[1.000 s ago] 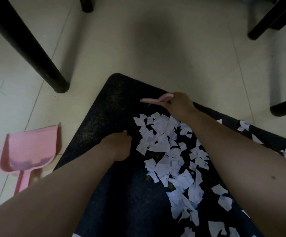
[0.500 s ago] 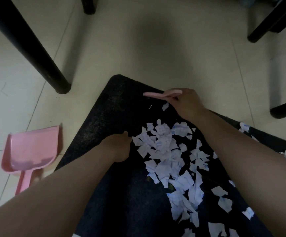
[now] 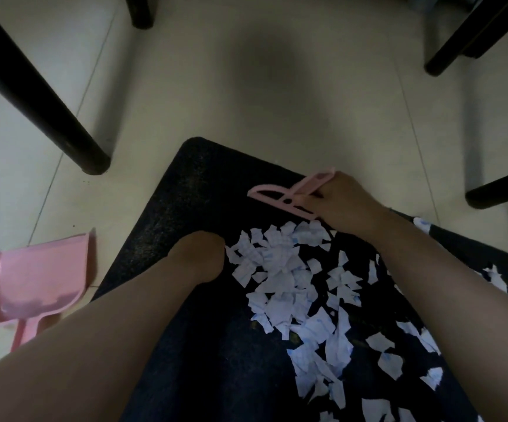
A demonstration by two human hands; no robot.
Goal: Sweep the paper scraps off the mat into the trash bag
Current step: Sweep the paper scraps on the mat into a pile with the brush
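Place: an indoor room that I take for a home or a small office; I cannot tell which.
Floor point(image 3: 307, 117): pale, glossy tiles with thin grout lines, the sort laid in lived-in rooms, running under everything I look down on.
Furniture: black furniture legs point(image 3: 42, 95) stand on the tiles around me, one thick and slanting at my left, others at the top and right edges, like those of a table and chairs.
Mat point(image 3: 185, 193): a dark mat with a rounded corner lies flat on the tiles.
Cleaning gear: a small pink dustpan point(image 3: 36, 278) of the household kind rests on the tiles beside the mat.
Light: dim and even, with my own shadow falling on the floor ahead.
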